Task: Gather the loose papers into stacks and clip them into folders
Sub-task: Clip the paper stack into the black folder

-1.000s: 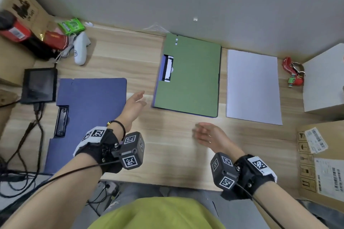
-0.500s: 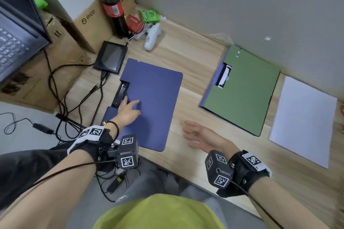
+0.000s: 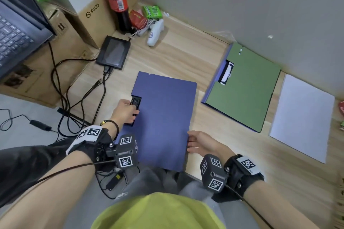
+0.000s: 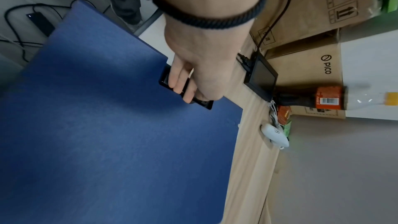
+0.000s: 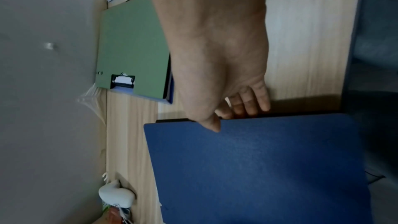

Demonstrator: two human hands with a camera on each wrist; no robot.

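The blue folder [image 3: 163, 122] lies closed on the desk [image 3: 186, 57], its near end overhanging the edge. Its black clip [image 3: 135, 102] is gripped by the left hand [image 3: 125, 111], fingers curled over it. Its right edge is pinched by the right hand [image 3: 200, 143]. The green folder [image 3: 245, 89] and a paper stack [image 3: 303, 115] lie beyond to the right.
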